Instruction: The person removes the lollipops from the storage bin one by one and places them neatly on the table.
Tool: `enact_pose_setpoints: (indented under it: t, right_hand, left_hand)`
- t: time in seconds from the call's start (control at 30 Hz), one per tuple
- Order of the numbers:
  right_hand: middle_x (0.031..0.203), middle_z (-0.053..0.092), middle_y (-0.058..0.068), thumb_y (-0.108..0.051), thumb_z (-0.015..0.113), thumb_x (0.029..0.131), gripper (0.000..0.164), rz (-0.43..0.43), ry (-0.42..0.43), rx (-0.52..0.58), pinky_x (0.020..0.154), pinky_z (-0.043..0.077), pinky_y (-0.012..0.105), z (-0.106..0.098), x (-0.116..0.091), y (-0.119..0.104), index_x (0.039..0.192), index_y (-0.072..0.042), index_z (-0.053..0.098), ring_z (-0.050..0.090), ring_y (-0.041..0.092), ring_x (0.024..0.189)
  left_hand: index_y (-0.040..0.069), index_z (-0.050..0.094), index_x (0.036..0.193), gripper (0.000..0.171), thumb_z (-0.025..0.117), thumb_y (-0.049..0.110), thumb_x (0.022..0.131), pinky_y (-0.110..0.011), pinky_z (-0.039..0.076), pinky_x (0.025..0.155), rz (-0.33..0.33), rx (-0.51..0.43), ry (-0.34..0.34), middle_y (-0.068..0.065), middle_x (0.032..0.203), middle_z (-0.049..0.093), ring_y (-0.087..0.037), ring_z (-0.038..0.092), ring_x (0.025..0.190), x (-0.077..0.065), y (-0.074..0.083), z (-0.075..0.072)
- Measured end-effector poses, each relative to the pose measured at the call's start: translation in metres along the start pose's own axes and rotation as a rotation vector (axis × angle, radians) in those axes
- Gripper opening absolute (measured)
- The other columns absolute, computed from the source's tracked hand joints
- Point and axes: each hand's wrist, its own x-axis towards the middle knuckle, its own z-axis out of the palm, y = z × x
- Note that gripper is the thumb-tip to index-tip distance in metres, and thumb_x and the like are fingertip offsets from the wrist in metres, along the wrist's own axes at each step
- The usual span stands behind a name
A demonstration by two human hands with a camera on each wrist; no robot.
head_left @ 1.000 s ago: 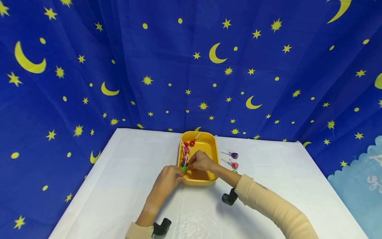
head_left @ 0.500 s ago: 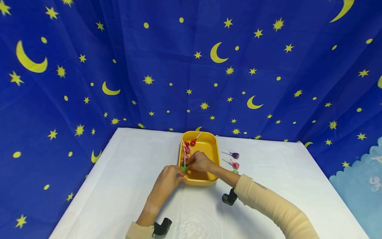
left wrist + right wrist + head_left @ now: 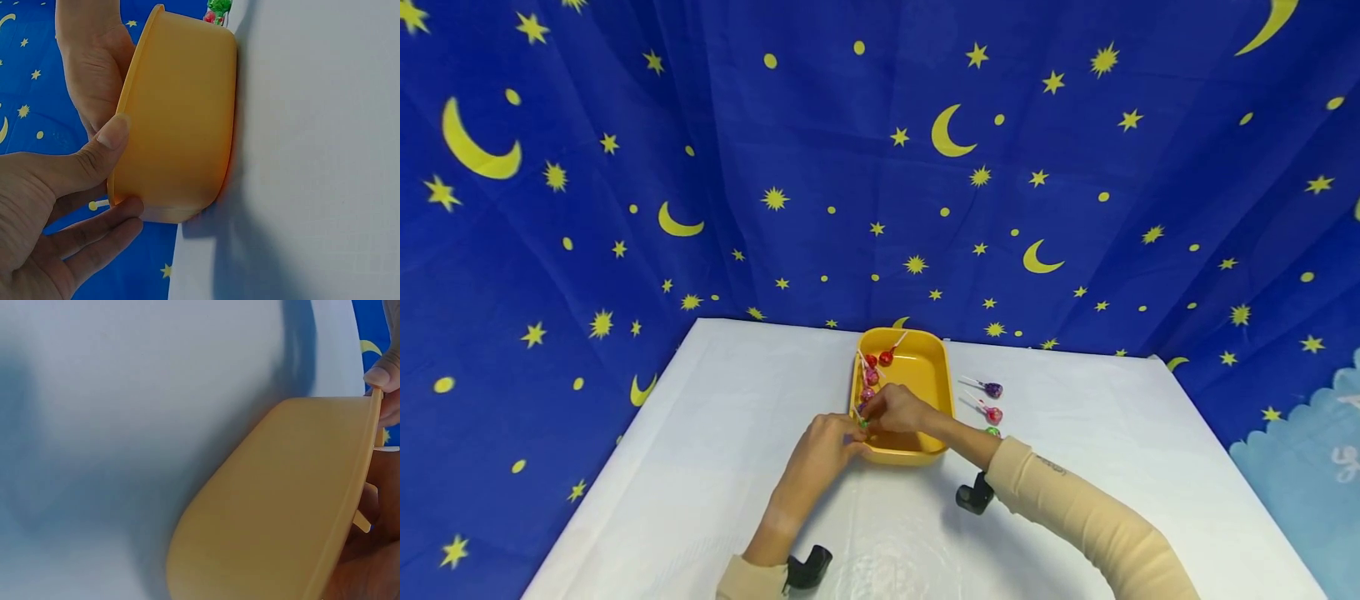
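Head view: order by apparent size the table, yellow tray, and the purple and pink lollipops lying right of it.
1. Table
2. Yellow tray
3. Purple lollipop and pink lollipop: too alike to rank

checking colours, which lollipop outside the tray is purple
The purple lollipop is the one farthest back, right of the yellow tray; the pink lollipop and green lollipop lie in front of it.

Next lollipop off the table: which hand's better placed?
Right, likely: the right hand is nearer the purple lollipop and pink lollipop, which lie right of the tray. The left hand holds the tray's near-left corner.
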Motion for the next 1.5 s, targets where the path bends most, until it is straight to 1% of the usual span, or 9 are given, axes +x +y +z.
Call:
enact_pose_setpoints:
  t: [0.13,0.37,0.6,0.73,0.83,0.97,1.1,1.33,1.5]
  right_hand:
    - [0.084,0.075,0.005,0.002,0.076,0.077,0.018,-0.026,-0.024,-0.015,0.066,0.051,0.013,0.001,0.001,-0.002,0.095,-0.002,0.076,0.060,0.004,0.070]
    - [0.082,0.074,0.007,0.007,0.072,0.075,0.018,-0.075,-0.031,-0.039,0.066,0.052,0.014,0.001,0.002,0.000,0.092,0.000,0.075,0.060,0.005,0.069]
    - [0.077,0.070,0.004,0.011,0.067,0.075,0.018,-0.044,-0.064,-0.023,0.065,0.050,0.014,0.000,0.002,0.000,0.087,-0.002,0.073,0.053,0.005,0.066]
    - [0.077,0.071,0.006,0.010,0.069,0.074,0.016,-0.031,-0.068,-0.030,0.065,0.050,0.015,-0.001,0.000,-0.001,0.083,-0.003,0.072,0.053,0.007,0.066]
    - [0.078,0.071,0.007,0.008,0.071,0.074,0.014,-0.018,-0.069,-0.033,0.066,0.051,0.016,-0.003,-0.002,-0.001,0.082,-0.004,0.073,0.054,0.007,0.066]
    - [0.077,0.071,0.006,0.006,0.072,0.073,0.013,-0.021,-0.052,-0.044,0.065,0.051,0.017,-0.004,-0.004,0.000,0.081,-0.005,0.073,0.055,0.007,0.066]
    - [0.076,0.071,0.005,0.004,0.074,0.074,0.012,-0.010,-0.035,-0.028,0.063,0.049,0.016,-0.006,-0.007,0.002,0.081,-0.006,0.073,0.054,0.007,0.065]
    - [0.076,0.071,0.001,0.004,0.077,0.074,0.012,0.009,-0.006,-0.003,0.064,0.051,0.016,-0.011,-0.013,0.003,0.082,-0.004,0.073,0.056,0.006,0.068]
    - [0.079,0.072,0.004,0.004,0.078,0.074,0.012,-0.022,0.012,0.020,0.065,0.054,0.017,-0.014,-0.017,0.007,0.084,-0.002,0.073,0.060,0.006,0.070]
  left_hand:
    - [0.009,0.076,0.074,0.010,0.084,0.014,0.070,-0.029,0.054,0.069,0.017,-0.004,0.005,0.002,0.078,0.072,-0.018,0.068,0.075,0.000,-0.001,0.000]
    - [0.010,0.077,0.075,0.009,0.084,0.014,0.071,-0.028,0.055,0.072,-0.005,-0.010,-0.001,0.003,0.082,0.074,-0.015,0.068,0.078,0.001,0.001,-0.001]
    - [0.011,0.077,0.076,0.009,0.084,0.014,0.071,-0.029,0.056,0.073,-0.015,-0.007,-0.008,0.003,0.084,0.074,-0.014,0.069,0.079,0.000,0.002,-0.002]
    - [0.010,0.077,0.077,0.010,0.084,0.014,0.071,-0.029,0.056,0.074,-0.013,-0.002,-0.005,0.002,0.085,0.075,-0.015,0.069,0.080,0.000,0.002,-0.002]
    - [0.010,0.076,0.075,0.010,0.084,0.014,0.071,-0.028,0.055,0.072,-0.011,0.012,-0.001,0.002,0.082,0.074,-0.016,0.068,0.077,-0.001,0.002,-0.002]
    - [0.011,0.075,0.073,0.009,0.083,0.015,0.071,-0.027,0.055,0.069,-0.011,0.013,-0.001,0.003,0.079,0.073,-0.016,0.067,0.075,-0.001,0.003,-0.002]
    - [0.009,0.076,0.076,0.010,0.083,0.014,0.071,-0.028,0.056,0.072,-0.017,0.001,-0.005,0.001,0.083,0.074,-0.016,0.069,0.079,-0.001,0.003,-0.002]
    - [0.007,0.077,0.078,0.012,0.083,0.013,0.071,-0.031,0.057,0.074,-0.033,0.009,0.000,-0.002,0.085,0.075,-0.018,0.070,0.081,0.000,0.004,-0.002]
    - [0.005,0.077,0.079,0.013,0.084,0.014,0.071,-0.033,0.057,0.075,-0.042,0.013,-0.001,-0.004,0.086,0.075,-0.020,0.070,0.082,0.000,0.003,-0.001]
